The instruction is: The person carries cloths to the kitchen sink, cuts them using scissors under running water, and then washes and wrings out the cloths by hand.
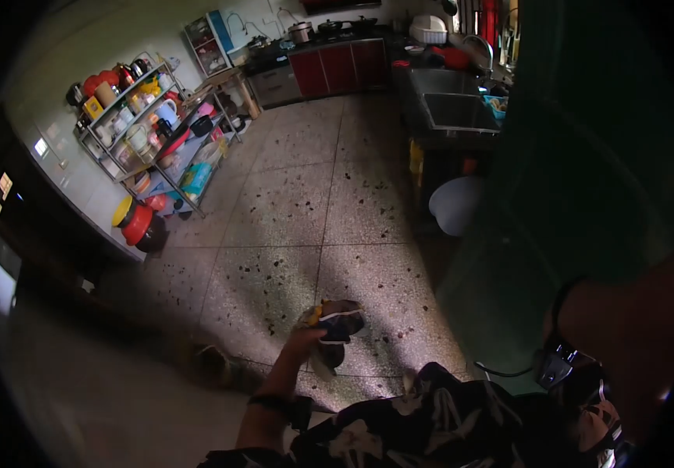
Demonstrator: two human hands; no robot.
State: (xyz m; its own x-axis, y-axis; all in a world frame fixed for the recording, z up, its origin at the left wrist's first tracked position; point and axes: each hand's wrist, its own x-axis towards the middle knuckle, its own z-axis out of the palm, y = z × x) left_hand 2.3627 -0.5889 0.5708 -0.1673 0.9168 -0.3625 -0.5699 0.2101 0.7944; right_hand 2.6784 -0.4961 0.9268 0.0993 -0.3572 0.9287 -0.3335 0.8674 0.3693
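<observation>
My left hand [304,341] is low in the middle of the view, closed on a dark bundle [338,324] with white edges and a yellow patch. Its exact kind does not show. Below it a dark, partly hidden shape is near the floor. On the right, my right forearm [633,320] wears a dark band and lies in deep shadow beside a dark green panel [586,179]. The fingers of that hand cannot be made out. A small black device [557,366] with a cable hangs near the patterned dark clothing [430,425].
Dark bits lie scattered over the speckled tile floor [274,210]. A crowded metal shelf [138,117] stands left, with red and yellow buckets [138,222] beside it. Red cabinets [337,66] line the back. At right are a double sink [458,109] and a pale round basin [458,207].
</observation>
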